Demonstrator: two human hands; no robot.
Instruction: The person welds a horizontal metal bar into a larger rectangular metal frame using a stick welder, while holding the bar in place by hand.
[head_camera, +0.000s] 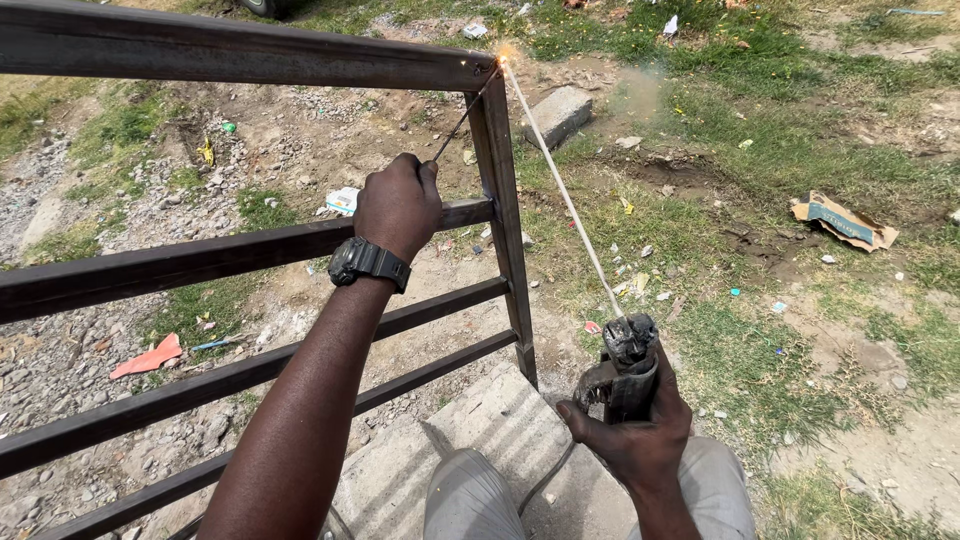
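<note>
Bare ground (300, 140) lies below me, stony dirt with patches of grass and scattered litter, a flattened cardboard piece (843, 221) off to my right and a grey stone block (558, 115) beyond the frame. I am perched above a concrete slab (480, 430), knees bent over it.

The steel frame (250, 250) stands upright in front of me, a dark top rail over several parallel cross bars that run into a vertical post (505, 220). My right hand (640, 430) is wrapped tight around the electrode holder (628, 365), low near my knee, so the long welding rod (560, 185) slants up and away to the top corner joint, where its tip touches the steel and a small spark (503, 58) glows. Holding it that far back keeps my fingers away from the heat.

My left hand (398, 205), a black wristwatch (368, 263) on the wrist, is raised beside the post, fingers closed in a pinch on a thin dark wire (465, 112) that also points at the same corner, seemingly to steady my aim there. A cable (545, 480) trails down from the holder between my legs.
</note>
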